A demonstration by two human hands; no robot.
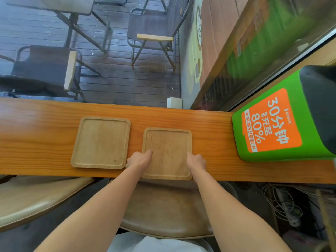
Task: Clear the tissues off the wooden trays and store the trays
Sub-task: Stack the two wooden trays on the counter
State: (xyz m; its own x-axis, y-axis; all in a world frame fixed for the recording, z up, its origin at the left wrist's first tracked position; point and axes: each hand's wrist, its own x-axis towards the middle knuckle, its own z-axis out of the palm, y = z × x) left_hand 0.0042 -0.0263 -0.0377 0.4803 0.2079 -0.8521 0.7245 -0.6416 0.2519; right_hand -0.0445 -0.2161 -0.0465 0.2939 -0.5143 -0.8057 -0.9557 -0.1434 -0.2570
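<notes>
Two square wooden trays lie side by side on a long wooden counter point(36, 139). The left tray point(101, 142) is bare and untouched. The right tray point(167, 148) overhangs the counter's near edge a little. My left hand point(139, 159) grips its left rim, thumb on top. My right hand point(196, 160) grips its right rim the same way. No tissues are visible on either tray.
A green charging station point(272, 124) with an orange label stands on the counter at the right. Round stool seats point(163, 211) sit below the near edge. Behind the glass are folding chairs point(152, 37) and a table on dark decking. Cables point(283, 202) lie at lower right.
</notes>
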